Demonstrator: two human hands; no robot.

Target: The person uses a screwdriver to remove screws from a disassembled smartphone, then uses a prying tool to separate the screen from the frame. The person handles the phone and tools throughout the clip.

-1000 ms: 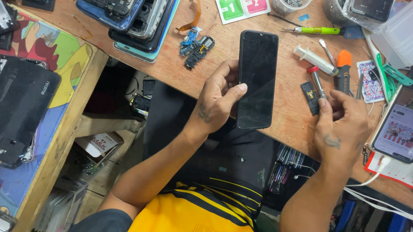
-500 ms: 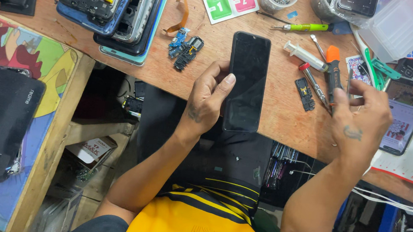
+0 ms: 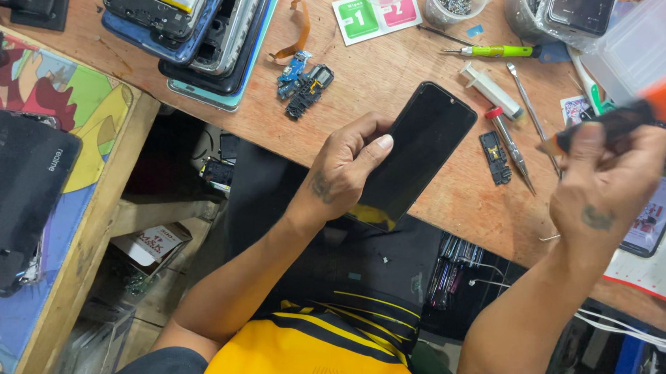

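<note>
Several opened phones (image 3: 195, 22) are stacked at the bench's far left, a small circuit board (image 3: 303, 90) lying loose just right of them; the left hand (image 3: 342, 172) grips the black phone (image 3: 419, 154) by its edge, tilted over the wooden bench (image 3: 374, 71) near its front edge; its dark face looks whole, so disassembly seems barely begun; the right hand (image 3: 603, 180) is closed around a blurred orange-handled tool (image 3: 648, 109), raised apart from the phone.
</note>
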